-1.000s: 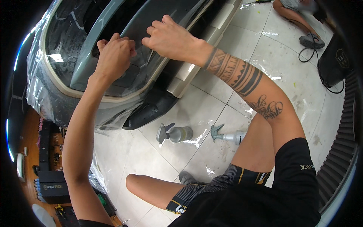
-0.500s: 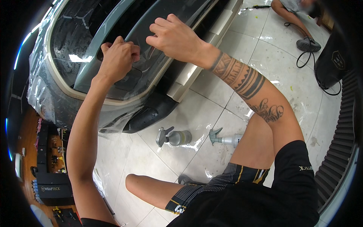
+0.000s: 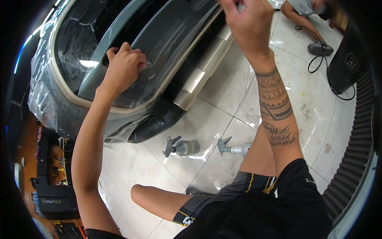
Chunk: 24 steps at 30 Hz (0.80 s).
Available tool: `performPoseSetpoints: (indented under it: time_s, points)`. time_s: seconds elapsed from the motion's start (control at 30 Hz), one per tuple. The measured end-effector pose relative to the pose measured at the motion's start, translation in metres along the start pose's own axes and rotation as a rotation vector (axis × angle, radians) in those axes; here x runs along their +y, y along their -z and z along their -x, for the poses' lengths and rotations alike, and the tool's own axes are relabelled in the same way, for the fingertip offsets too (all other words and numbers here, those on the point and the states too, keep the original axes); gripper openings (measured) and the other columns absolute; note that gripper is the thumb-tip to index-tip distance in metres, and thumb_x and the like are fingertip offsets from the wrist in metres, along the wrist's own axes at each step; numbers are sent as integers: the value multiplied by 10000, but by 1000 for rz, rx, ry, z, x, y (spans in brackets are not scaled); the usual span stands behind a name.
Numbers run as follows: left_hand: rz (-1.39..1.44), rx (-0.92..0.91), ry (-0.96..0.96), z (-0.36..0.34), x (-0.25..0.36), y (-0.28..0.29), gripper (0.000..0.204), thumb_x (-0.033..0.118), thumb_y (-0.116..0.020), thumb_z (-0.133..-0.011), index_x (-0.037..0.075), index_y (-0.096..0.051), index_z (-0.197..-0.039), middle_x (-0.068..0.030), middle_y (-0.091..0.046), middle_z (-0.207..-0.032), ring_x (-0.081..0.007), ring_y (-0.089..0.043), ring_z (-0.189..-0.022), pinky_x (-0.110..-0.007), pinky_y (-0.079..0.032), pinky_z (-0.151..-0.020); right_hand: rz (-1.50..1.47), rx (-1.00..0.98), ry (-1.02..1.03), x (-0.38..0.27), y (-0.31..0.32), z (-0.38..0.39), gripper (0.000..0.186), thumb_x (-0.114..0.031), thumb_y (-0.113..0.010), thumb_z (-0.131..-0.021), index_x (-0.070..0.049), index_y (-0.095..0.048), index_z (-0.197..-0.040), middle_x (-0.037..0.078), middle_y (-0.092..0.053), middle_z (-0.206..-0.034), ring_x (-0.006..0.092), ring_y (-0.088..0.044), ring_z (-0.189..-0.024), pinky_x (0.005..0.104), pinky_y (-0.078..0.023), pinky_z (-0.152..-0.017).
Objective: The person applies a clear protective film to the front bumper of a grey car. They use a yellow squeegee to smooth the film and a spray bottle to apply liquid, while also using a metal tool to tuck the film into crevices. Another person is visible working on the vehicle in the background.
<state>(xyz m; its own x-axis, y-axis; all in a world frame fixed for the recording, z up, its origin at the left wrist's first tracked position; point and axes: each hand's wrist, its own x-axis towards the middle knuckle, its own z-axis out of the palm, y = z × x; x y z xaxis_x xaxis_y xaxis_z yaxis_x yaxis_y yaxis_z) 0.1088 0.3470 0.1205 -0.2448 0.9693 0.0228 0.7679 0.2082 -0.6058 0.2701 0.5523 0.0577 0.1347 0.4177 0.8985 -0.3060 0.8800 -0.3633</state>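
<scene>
Your left hand (image 3: 122,69) is the nearer one to the lower end of the dark grey panel (image 3: 171,38) on the vehicle corner. It is at this end, with the fingers bent inward and close together, just beside the grey-green bar (image 3: 104,44). I cannot tell whether a thin edge is pinched between them. The long axis of the panel goes from your left hand, up and to the right, away from your body, and the bar beside it goes in nearly the same direction. Your right hand (image 3: 252,28) is well apart from the left one, on the right side, near the upper border of the view. Its fingertips are partly cut off there, so I cannot say if they are closed on something. It appears beyond the pale stepped strip (image 3: 203,71), which also follows this slope. The clear film (image 3: 43,101) lies wrinkled around the left side of the corner, to the left of your left hand. Two spray bottles, a grey one (image 3: 187,148) and a paler one (image 3: 237,149), lie on the tiled floor (image 3: 171,175), below the corner.
</scene>
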Motion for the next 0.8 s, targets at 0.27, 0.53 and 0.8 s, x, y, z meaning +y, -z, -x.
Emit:
performPoseSetpoints:
  time_s: [0.27, 0.53, 0.8]
  points:
    - [-138, 154, -56, 14, 15, -26, 171, 29, -631, -737, 156, -673, -843, 23, -553, -922, -182, -455, -1034, -541, -220, -1002, -209, -280, -726, 12, -5, 86, 364, -369, -496, -947, -43, -583, -813, -8, -445, -591, 60, -403, -519, 252, -326, -458]
    - [41, 213, -257, 34, -6, -16, 260, 4, -619, -664, 194, -696, -825, 24, -517, -932, -178, -419, -1156, -528, -193, -1043, -746, -345, -927, -29, -89, 143, 141, -124, -614, -844, -16, -611, -935, -77, -435, -640, 36, -412, -573, 216, -346, -497]
    - [148, 132, -272, 70, -27, 6, 223, 27, -632, -643, 195, -715, -762, -15, -490, -1010, -240, -384, -1213, -487, -221, -1078, -500, -544, -705, -83, -122, 161, 299, -196, -784, -684, -7, -608, -836, 45, -451, -558, 127, -423, -501, 281, -368, -477]
